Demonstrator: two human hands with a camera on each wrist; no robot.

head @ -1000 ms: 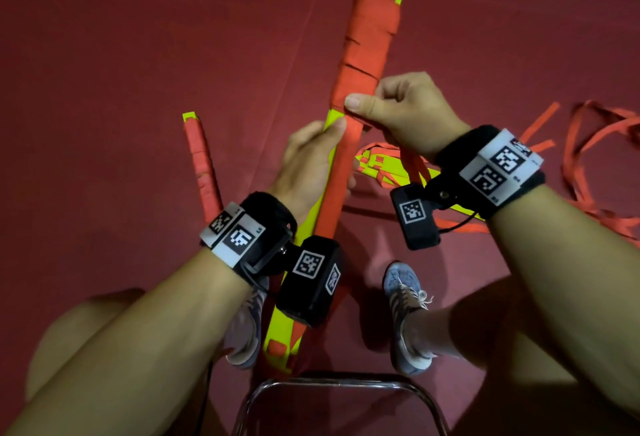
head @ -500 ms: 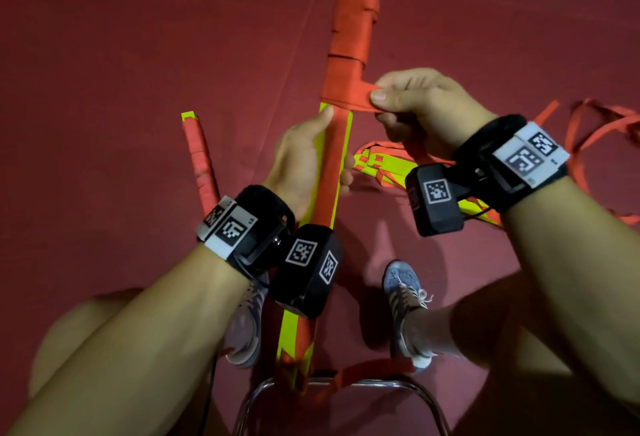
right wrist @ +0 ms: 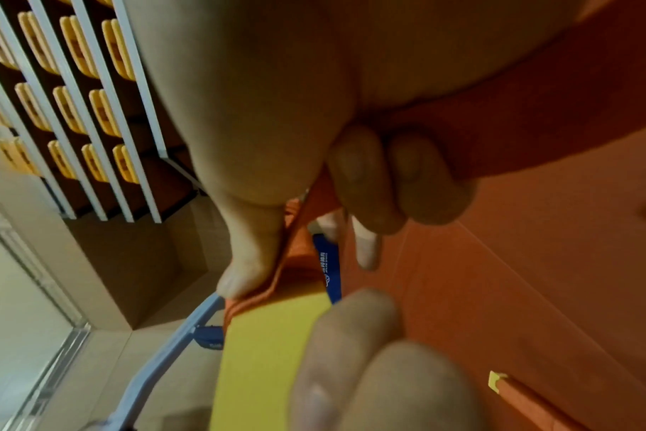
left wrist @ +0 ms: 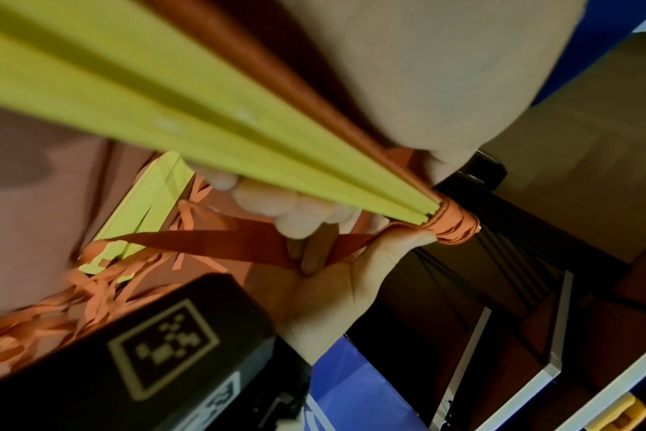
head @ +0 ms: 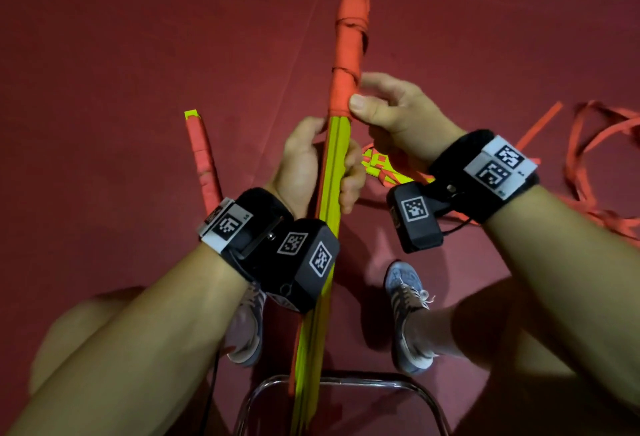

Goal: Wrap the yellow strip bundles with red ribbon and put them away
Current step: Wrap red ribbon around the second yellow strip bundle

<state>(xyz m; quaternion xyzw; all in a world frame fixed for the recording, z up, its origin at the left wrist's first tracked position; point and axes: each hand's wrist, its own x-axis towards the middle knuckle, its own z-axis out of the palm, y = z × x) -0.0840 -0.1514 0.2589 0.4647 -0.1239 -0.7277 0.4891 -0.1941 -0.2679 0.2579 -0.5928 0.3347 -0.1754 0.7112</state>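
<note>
With your left hand (head: 301, 165) gripping the yellow bundle (head: 334, 158), pull the red ribbon (head: 347, 89) pinched in your right hand (head: 398, 117) taut, overlapping turns toward your left.

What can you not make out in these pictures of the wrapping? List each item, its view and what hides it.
Held bundle, head view: near end passes behind the left wrist camera, then off the bottom edge.
Wrapped bundle on the floor, head view: near end behind the left wristband.
Loose ribbon, head view: cut by the right edge.
Spare yellow strips, head view: mostly behind the right hand.
</note>
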